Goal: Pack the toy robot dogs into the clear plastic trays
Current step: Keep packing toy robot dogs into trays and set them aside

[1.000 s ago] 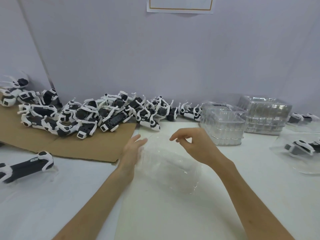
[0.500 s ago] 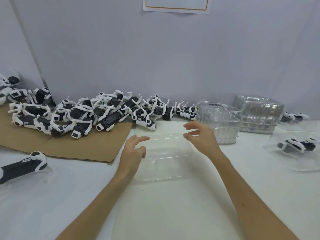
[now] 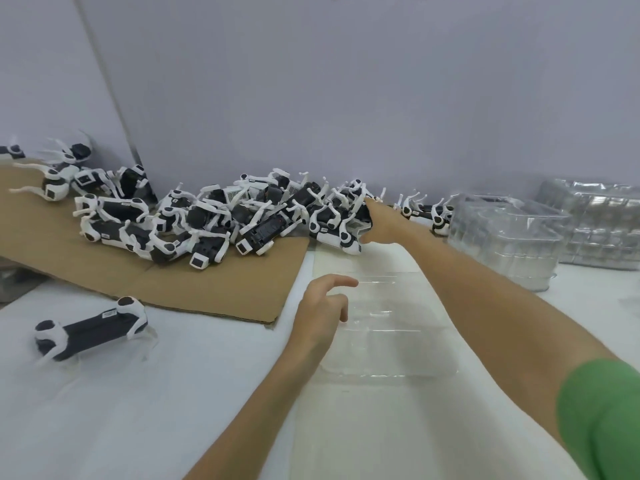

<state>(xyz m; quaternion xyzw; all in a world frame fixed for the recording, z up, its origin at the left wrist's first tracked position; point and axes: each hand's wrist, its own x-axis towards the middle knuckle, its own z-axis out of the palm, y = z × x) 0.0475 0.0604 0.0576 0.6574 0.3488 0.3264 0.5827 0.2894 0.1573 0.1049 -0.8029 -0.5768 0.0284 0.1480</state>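
An empty clear plastic tray (image 3: 391,327) lies flat on the white table in front of me. My left hand (image 3: 320,308) is at its left edge, index finger stretched out and the other fingers loosely curled, holding nothing. A heap of black-and-white toy robot dogs (image 3: 221,220) lies along the wall. My right hand (image 3: 379,221) reaches into the heap's right end, with finger above and thumb below the black body of one toy robot dog (image 3: 337,233).
A brown cardboard sheet (image 3: 207,285) lies under most of the heap. Two stacks of clear trays (image 3: 505,237) stand at the right by the wall. One lone dog (image 3: 90,329) lies at the near left. The grey wall rises directly behind the heap.
My right hand left the tray and stretched forward into the dog heap. The left hand stayed at the tray's left edge. The view swung to the left.
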